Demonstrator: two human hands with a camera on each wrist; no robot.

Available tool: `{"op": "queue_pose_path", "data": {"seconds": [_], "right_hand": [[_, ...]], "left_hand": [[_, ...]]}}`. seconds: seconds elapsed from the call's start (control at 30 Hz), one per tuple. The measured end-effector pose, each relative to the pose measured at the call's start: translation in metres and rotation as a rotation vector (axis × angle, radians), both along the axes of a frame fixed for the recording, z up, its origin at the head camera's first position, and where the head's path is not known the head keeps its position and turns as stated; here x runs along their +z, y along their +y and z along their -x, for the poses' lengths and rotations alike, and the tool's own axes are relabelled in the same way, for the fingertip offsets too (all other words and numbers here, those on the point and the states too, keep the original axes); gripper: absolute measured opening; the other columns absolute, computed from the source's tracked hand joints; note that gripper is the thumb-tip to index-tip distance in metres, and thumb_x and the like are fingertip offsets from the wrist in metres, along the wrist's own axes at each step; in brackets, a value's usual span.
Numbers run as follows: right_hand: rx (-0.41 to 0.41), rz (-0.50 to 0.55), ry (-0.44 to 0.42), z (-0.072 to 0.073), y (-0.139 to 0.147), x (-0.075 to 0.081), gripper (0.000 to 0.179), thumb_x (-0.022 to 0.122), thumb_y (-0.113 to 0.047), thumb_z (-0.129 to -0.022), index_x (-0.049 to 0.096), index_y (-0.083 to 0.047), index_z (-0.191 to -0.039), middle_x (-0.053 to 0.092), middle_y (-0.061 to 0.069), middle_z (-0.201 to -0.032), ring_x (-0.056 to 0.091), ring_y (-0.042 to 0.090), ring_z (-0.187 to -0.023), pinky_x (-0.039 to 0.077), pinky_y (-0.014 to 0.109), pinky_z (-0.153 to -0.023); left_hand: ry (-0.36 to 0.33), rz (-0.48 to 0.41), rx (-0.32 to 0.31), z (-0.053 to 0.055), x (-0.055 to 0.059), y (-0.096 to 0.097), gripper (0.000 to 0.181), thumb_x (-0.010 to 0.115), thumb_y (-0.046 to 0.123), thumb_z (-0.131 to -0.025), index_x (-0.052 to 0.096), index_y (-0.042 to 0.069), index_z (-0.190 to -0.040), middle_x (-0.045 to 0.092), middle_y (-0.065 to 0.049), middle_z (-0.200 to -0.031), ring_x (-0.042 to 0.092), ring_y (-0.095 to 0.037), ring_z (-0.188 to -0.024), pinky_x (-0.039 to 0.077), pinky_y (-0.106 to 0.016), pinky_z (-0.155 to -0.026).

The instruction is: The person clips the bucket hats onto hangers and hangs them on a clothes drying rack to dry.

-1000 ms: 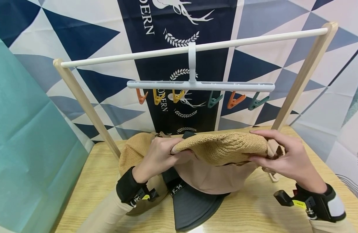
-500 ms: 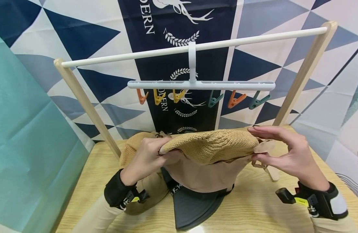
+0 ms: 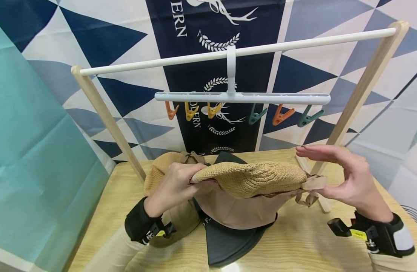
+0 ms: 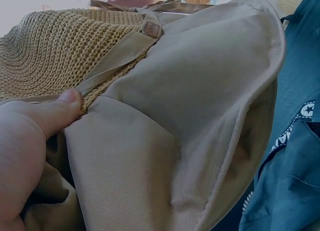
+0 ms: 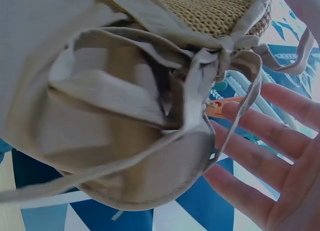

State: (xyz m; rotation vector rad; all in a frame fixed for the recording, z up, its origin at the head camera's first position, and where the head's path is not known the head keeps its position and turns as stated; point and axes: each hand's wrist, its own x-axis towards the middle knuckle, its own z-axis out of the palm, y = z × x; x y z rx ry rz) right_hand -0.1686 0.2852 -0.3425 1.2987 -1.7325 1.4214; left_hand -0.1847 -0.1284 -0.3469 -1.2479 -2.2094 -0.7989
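My left hand (image 3: 176,187) pinches one side of a sun hat (image 3: 256,179) with a woven straw-coloured crown and a beige cloth brim (image 3: 242,211). In the left wrist view the thumb (image 4: 62,106) presses at the seam by the ribbon band, near a small square tag (image 4: 152,29). The hat is held over a dark visor cap (image 3: 232,245), hiding part of it. On the other side, my right hand (image 3: 351,177) is spread beside the tied ribbon (image 5: 225,46). Its fingers (image 5: 270,156) are straight and apart behind a dangling ribbon end.
A second straw-coloured hat (image 3: 160,170) lies at the left, partly behind my left hand. Behind stands a wooden rack with a white rail (image 3: 194,58). From it hangs a pale hanger (image 3: 242,98) with several coloured clips (image 3: 283,114). The wooden table (image 3: 116,204) extends underneath.
My right hand has let go of the hat's ribboned side, its fingers opening wider. The left hand keeps its pinch, having shifted left with the hat. The head view has turned slightly.
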Motion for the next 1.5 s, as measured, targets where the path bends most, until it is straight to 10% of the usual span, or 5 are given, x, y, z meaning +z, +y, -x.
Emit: {"op": "queue_pose_path", "data": {"seconds": [0.27,0.8,1.03,1.3,1.5], "right_hand": [[0.093,0.097,0.026,0.004,-0.004,0.008,0.067,0.089,-0.018,-0.093,0.062,0.025,-0.138,0.079,0.017,-0.143,0.077,0.016,-0.135,0.054,0.019,-0.116],[0.063,0.253,-0.173,0.031,0.040,0.039,0.061,0.091,-0.006,-0.091,0.063,0.021,-0.139,0.082,0.017,-0.136,0.083,0.018,-0.123,0.060,0.019,-0.105],[-0.086,0.199,-0.203,0.046,0.050,0.049,0.061,0.084,0.002,-0.092,0.062,0.016,-0.147,0.082,0.009,-0.140,0.082,0.010,-0.122,0.059,0.012,-0.099],[-0.161,0.164,-0.200,0.056,0.051,0.064,0.060,0.074,0.013,-0.091,0.060,0.017,-0.149,0.080,0.008,-0.144,0.081,0.008,-0.121,0.059,0.011,-0.096],[-0.426,-0.021,-0.182,0.052,0.049,0.075,0.066,0.070,0.018,-0.090,0.060,0.010,-0.154,0.077,-0.002,-0.150,0.079,-0.004,-0.116,0.057,0.007,-0.094]], "left_hand": [[0.000,0.018,-0.004,0.004,-0.004,0.001,0.020,0.095,0.010,-0.089,0.080,0.010,-0.102,0.082,0.001,-0.086,0.055,0.004,-0.067,0.037,-0.012,-0.063],[-0.011,0.049,-0.026,0.004,-0.016,0.004,0.026,0.096,0.010,-0.088,0.082,0.010,-0.109,0.087,0.001,-0.095,0.061,0.002,-0.068,0.040,-0.010,-0.062],[-0.024,0.043,-0.019,0.004,-0.018,0.001,0.026,0.096,0.011,-0.088,0.082,0.010,-0.110,0.086,0.001,-0.093,0.054,0.003,-0.065,0.038,-0.011,-0.062],[-0.016,0.041,-0.020,0.002,-0.016,0.001,0.026,0.098,0.013,-0.087,0.082,0.010,-0.108,0.087,0.001,-0.096,0.077,-0.004,-0.075,0.052,-0.013,-0.067],[-0.035,0.044,-0.022,0.000,-0.015,0.001,0.024,0.097,0.013,-0.088,0.081,0.011,-0.106,0.087,0.001,-0.094,0.080,-0.005,-0.077,0.055,-0.014,-0.070]]}}
